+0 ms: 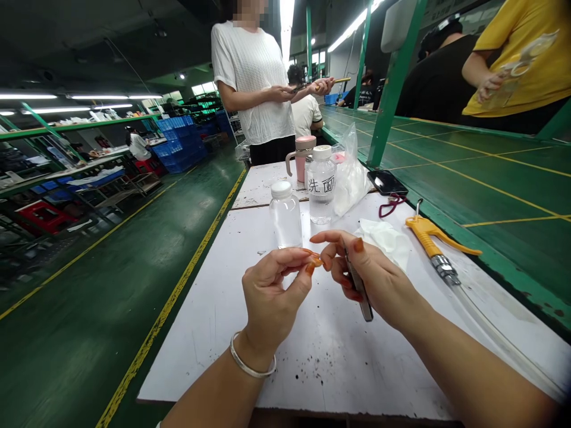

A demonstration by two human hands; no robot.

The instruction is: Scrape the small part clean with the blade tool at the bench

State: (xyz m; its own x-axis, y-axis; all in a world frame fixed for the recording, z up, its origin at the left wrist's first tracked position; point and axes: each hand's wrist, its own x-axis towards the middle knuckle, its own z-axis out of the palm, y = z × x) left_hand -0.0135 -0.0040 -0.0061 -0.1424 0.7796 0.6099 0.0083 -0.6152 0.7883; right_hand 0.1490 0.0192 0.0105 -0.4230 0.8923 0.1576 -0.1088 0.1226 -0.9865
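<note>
My left hand [274, 291] is pinched above the white table, thumb against forefinger, on a small orange piece [316, 260] whose kind I cannot make out. Close by on the right, my right hand [370, 273] holds dark metal tweezers [362, 291], tilted across the palm under the thumb. Its forefinger stretches toward the orange piece; whether it touches is unclear. Just beyond my hands stand a clear bottle with a white lid [285, 217] and a ribbed clear bottle with dark lettering [321, 193].
A yellow air blow gun [426, 238] with a clear hose lies at the right, near a phone [387, 182] and white tissue [383, 238]. Behind the bottles are a pink mug [305, 156] and a plastic bag [350, 184]. A person in white [254, 83] stands beyond the table.
</note>
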